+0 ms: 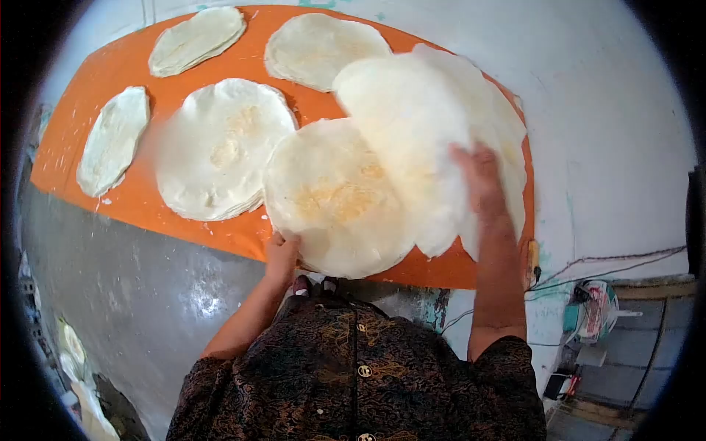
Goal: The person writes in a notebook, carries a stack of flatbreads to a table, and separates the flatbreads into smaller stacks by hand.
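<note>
Thin round flatbreads lie in overlapping piles on an orange cloth. My left hand (283,255) is closed at the near-left rim of the middle flatbread (331,213), pinching its edge. That bread is pale with brown toasted patches. My right hand (479,173) is smeared by motion, with its fingers on a large pale flatbread (401,110) that is also blurred and partly covers the middle one. The fingers look bent over this sheet's right side. Beneath and beyond it, more flatbreads (507,140) spread to the right end of the cloth.
A thick flatbread stack (220,147) lies left of the middle one. Folded flatbreads (114,140) and another folded pile (197,40) rest farther left and back. One more stack (323,48) is at the back. The orange cloth (66,158) borders a grey floor. Cables and a device (596,312) sit at right.
</note>
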A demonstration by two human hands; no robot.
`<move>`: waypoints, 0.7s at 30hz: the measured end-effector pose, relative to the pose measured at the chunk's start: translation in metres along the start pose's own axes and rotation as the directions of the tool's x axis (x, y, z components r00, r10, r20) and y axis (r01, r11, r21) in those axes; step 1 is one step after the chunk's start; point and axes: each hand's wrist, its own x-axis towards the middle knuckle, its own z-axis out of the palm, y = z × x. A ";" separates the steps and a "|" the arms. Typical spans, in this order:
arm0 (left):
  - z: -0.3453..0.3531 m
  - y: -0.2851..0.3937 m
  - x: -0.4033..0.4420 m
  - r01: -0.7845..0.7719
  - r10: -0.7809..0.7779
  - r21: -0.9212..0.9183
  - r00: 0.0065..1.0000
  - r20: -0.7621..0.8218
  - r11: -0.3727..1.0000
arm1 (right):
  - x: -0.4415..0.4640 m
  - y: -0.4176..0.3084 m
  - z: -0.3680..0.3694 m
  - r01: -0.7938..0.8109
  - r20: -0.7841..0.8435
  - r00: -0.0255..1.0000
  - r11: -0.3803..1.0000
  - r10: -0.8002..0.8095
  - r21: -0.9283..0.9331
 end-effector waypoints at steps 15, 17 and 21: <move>-0.021 0.021 0.032 0.057 -0.044 0.102 0.991 -0.129 0.993 | -0.155 0.248 -0.114 -0.177 -0.317 0.538 0.473 0.781 0.863; -0.019 0.027 0.036 0.086 -0.079 0.102 0.994 -0.073 0.991 | -0.169 0.245 -0.113 -0.302 -0.231 0.530 0.436 0.816 0.848; -0.010 0.039 0.041 -0.063 0.060 0.162 0.998 0.023 0.985 | -0.199 0.261 -0.127 -0.501 0.027 0.622 0.371 0.782 0.782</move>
